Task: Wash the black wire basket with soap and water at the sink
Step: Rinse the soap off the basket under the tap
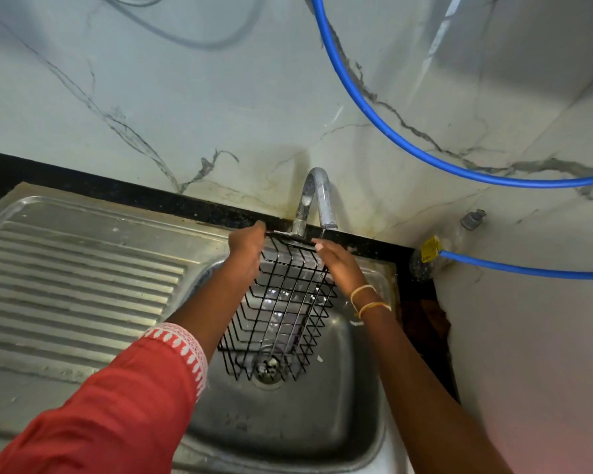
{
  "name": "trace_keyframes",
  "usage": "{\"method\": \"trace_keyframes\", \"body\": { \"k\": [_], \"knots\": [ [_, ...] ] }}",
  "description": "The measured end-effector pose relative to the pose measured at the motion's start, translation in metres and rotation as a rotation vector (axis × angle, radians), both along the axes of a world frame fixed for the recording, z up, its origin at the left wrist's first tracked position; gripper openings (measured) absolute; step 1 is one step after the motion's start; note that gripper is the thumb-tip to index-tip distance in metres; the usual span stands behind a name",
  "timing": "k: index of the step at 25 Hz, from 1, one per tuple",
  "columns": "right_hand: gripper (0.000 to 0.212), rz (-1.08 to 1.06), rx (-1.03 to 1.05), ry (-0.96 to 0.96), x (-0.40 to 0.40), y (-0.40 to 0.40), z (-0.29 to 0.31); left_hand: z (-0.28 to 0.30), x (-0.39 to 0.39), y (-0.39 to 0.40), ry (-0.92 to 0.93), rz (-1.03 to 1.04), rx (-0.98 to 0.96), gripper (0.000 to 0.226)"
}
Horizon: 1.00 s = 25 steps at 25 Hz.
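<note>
Left of the tap [314,200], the ribbed steel draining board [83,268] lies flat beside the sink [322,422], and a red sleeve [117,405] with a white patterned cuff crosses its near edge. The sink bowl holds only the drain [267,369] at its bottom and a little water.

The basket [278,313], made of black wire, is held in the air over the bowl, just below and in front of the tap. Its long axis runs from the tap end down toward the drain, the far end raised and the near end hanging low over the drain. The open mesh shows nothing inside it.

The left hand [245,249], left of the tap's base, has its fingers clenched around the basket's far left corner. A thin stream falls from the tap spout onto the basket's far rim. The right hand [339,265], just right of that stream, lies with fingers stretched along the basket's right rim, touching it; whether they curl round the wire cannot be told. Thread bangles [367,299] circle that wrist. Right of the tap, a blue hose [374,111] loops across the marble wall [185,97].
</note>
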State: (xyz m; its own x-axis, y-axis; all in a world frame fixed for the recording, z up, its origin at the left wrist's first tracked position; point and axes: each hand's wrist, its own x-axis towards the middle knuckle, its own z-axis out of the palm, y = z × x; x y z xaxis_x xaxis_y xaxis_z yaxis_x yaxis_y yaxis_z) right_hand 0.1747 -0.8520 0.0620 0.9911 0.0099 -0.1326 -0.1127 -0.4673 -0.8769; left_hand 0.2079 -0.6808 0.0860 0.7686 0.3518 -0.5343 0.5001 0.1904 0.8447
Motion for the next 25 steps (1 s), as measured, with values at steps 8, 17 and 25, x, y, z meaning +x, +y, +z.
{"method": "trace_keyframes", "body": {
  "k": [8, 17, 25],
  "knots": [
    [0.036, 0.084, 0.196, -0.040, -0.012, -0.004, 0.001, -0.027, -0.009, 0.023, 0.370, -0.079, -0.185, 0.032],
    [0.029, -0.277, 0.278, 0.006, -0.001, 0.005, 0.019, -0.023, -0.004, 0.013, 0.316, -0.177, -0.297, 0.042],
    [0.025, -0.603, 0.208, 0.124, 0.015, 0.008, 0.036, -0.012, -0.028, 0.024, 0.220, -0.749, -0.086, 0.100]
  ]
}}
